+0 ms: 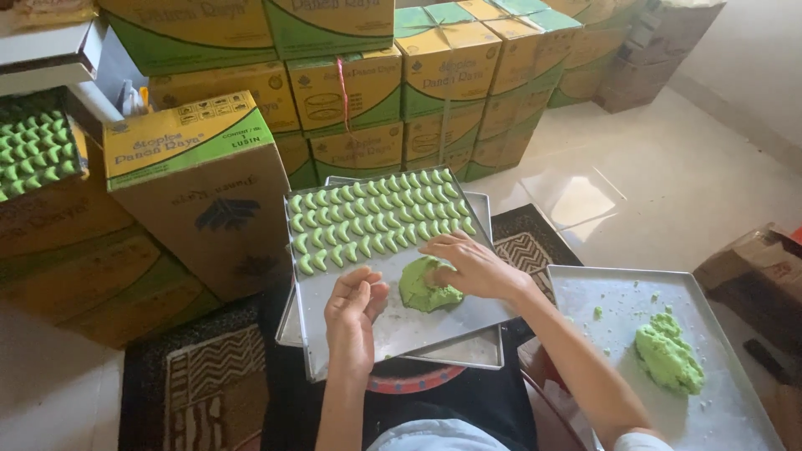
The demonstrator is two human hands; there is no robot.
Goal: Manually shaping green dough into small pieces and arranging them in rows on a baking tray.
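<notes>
Home bakery storeroom — stacked cartons (359, 92), trays (393, 326).

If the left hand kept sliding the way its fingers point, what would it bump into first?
Probably the nearest row of green crescent pieces on the metal tray; the left hand points up the tray toward them, though depth is uncertain.

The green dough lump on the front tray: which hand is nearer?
Right. The right hand rests on the dough lump; the left hand is beside it, apart.

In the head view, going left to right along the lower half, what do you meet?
Patterned dark rug → left hand → lump of green dough on the metal baking tray → right hand → second green dough heap on the right-side metal tray.
</notes>
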